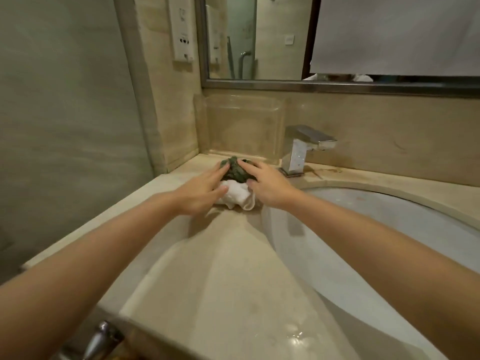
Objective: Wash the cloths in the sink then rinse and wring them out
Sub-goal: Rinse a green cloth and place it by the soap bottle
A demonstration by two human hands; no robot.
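Left hand (pixel 200 192) and right hand (pixel 267 187) spread on 2 cloths (pixel 235 181) — seemingly bunched, axisless.

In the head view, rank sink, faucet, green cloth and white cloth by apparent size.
1. sink
2. faucet
3. green cloth and white cloth: alike, both partly hidden by the hands, so unranked.

A bathroom, likely a hotel's: an undermount oval sink (pixel 389 229) set in a beige stone counter (pixel 207 268), a square chrome faucet (pixel 302 149), a framed wall mirror (pixel 259 40) above.
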